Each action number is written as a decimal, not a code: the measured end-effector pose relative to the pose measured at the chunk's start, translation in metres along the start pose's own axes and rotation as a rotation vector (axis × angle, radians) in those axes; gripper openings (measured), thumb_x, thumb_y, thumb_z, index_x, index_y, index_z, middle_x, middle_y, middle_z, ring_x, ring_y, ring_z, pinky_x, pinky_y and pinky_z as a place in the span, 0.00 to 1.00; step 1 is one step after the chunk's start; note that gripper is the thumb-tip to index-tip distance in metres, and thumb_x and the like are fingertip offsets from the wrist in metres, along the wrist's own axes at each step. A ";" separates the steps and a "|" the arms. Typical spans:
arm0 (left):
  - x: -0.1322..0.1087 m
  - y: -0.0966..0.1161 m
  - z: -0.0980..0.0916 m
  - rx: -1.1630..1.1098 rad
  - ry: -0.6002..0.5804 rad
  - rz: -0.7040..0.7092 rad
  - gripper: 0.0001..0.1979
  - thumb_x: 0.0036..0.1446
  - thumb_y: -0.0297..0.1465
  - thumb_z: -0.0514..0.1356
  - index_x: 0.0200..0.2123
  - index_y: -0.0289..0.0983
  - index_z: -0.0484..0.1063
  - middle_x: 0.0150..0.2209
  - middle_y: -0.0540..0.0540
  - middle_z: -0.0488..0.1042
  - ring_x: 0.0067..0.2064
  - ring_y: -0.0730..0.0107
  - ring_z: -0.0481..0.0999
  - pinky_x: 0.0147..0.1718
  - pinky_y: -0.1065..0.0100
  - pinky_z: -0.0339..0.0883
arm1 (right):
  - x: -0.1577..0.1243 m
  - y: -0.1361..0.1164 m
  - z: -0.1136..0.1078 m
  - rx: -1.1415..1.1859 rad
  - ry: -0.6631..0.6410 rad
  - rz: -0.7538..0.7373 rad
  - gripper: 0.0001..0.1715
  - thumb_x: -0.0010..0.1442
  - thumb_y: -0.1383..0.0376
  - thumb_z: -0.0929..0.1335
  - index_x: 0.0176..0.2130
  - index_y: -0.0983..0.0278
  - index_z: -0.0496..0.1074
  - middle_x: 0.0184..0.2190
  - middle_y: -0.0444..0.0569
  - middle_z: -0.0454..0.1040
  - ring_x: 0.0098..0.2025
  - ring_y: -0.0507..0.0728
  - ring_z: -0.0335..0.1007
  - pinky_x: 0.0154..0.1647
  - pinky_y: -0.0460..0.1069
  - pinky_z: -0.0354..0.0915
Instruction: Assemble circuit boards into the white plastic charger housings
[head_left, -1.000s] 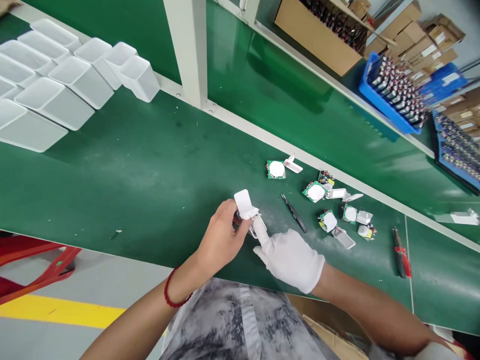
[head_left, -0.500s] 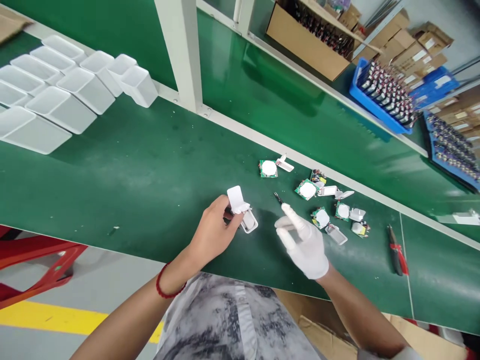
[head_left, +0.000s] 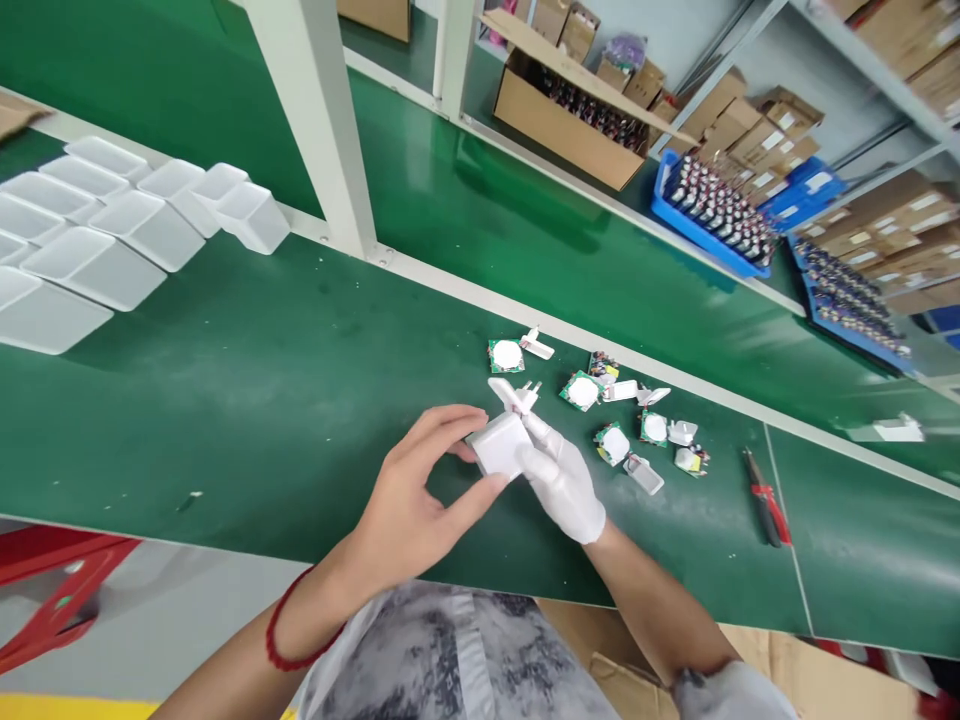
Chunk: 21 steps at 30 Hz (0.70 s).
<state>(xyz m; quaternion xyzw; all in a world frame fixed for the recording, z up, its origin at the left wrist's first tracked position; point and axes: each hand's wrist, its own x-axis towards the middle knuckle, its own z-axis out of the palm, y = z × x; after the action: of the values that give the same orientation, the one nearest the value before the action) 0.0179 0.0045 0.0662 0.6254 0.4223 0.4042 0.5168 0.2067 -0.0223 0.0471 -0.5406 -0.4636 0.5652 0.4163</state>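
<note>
Between my hands is a white square housing (head_left: 500,446), with a white plug piece (head_left: 526,397) and a flat white flap at its upper end. My bare left hand (head_left: 424,490) grips the housing's left side, fingers above and thumb along the lower edge. On the right side, my white-gloved right hand (head_left: 561,482) pinches the housing near the plug piece. Just beyond the hands lies a green circuit board with a white disc (head_left: 506,355). To the right are several more boards, such as one with a round white disc (head_left: 583,391), wired to small white shells.
Several translucent white bins (head_left: 146,228) stand at the left. Red-handled pliers (head_left: 768,505) lie on the green table (head_left: 300,420) at the right. A metal post (head_left: 311,120) rises behind. Blue trays (head_left: 709,225) and a cardboard box (head_left: 566,125) sit beyond the partition.
My right hand has moved left to meet my left hand, and both now hold the white housing. The view has shifted. The dark-tipped tool at my right hand no longer shows.
</note>
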 end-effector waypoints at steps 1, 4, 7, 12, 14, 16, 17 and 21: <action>-0.002 0.001 0.000 0.049 0.017 0.026 0.20 0.55 0.34 0.65 0.52 0.43 0.72 0.54 0.42 0.71 0.41 0.65 0.76 0.43 0.60 0.77 | 0.000 -0.001 -0.003 0.147 0.022 0.058 0.31 0.60 0.55 0.65 0.60 0.63 0.65 0.46 0.52 0.76 0.45 0.61 0.74 0.43 0.54 0.73; -0.004 -0.002 0.004 0.081 -0.032 0.008 0.22 0.55 0.34 0.65 0.54 0.44 0.70 0.51 0.42 0.73 0.40 0.65 0.76 0.41 0.61 0.77 | 0.000 -0.005 -0.005 0.400 0.021 0.188 0.33 0.55 0.55 0.66 0.57 0.65 0.66 0.39 0.52 0.76 0.34 0.58 0.73 0.27 0.51 0.71; -0.004 -0.007 0.014 0.007 -0.067 -0.001 0.19 0.56 0.34 0.64 0.52 0.43 0.72 0.46 0.43 0.75 0.38 0.67 0.77 0.40 0.63 0.77 | 0.001 -0.009 -0.003 0.441 -0.028 0.249 0.30 0.55 0.55 0.65 0.54 0.65 0.68 0.36 0.51 0.75 0.30 0.57 0.69 0.25 0.51 0.69; -0.002 -0.007 0.023 0.005 0.003 -0.014 0.19 0.55 0.34 0.66 0.52 0.42 0.73 0.43 0.45 0.75 0.36 0.69 0.76 0.37 0.67 0.76 | 0.003 -0.015 0.002 0.401 -0.010 0.349 0.24 0.55 0.59 0.61 0.49 0.65 0.71 0.31 0.49 0.72 0.27 0.55 0.66 0.23 0.48 0.65; -0.001 -0.007 0.022 0.011 0.001 -0.016 0.20 0.56 0.34 0.66 0.52 0.41 0.73 0.43 0.46 0.75 0.36 0.70 0.76 0.37 0.68 0.76 | 0.005 -0.018 0.004 0.422 -0.002 0.363 0.22 0.55 0.60 0.62 0.47 0.64 0.71 0.30 0.48 0.71 0.26 0.54 0.65 0.22 0.46 0.64; 0.000 -0.007 0.020 0.015 -0.003 -0.015 0.20 0.56 0.34 0.65 0.53 0.41 0.73 0.42 0.46 0.74 0.36 0.70 0.76 0.36 0.69 0.76 | 0.007 -0.021 0.006 0.449 -0.005 0.366 0.21 0.54 0.61 0.62 0.46 0.64 0.72 0.30 0.48 0.71 0.26 0.54 0.65 0.22 0.46 0.63; 0.000 -0.008 0.018 0.014 -0.008 -0.013 0.21 0.56 0.34 0.65 0.53 0.41 0.73 0.42 0.46 0.74 0.37 0.70 0.76 0.37 0.69 0.76 | 0.008 -0.022 0.007 0.449 0.000 0.362 0.21 0.55 0.61 0.62 0.46 0.64 0.72 0.31 0.49 0.72 0.27 0.54 0.66 0.23 0.46 0.64; -0.001 -0.011 0.012 -0.012 -0.055 -0.012 0.26 0.54 0.34 0.66 0.57 0.42 0.70 0.46 0.45 0.73 0.39 0.69 0.76 0.41 0.67 0.76 | 0.012 -0.026 0.010 0.338 0.058 0.363 0.24 0.57 0.61 0.59 0.49 0.65 0.71 0.39 0.54 0.75 0.35 0.57 0.71 0.34 0.50 0.70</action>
<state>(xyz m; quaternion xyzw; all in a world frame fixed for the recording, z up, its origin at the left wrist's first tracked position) 0.0282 0.0014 0.0537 0.6308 0.4091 0.3862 0.5344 0.1954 -0.0059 0.0693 -0.5539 -0.2456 0.6844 0.4055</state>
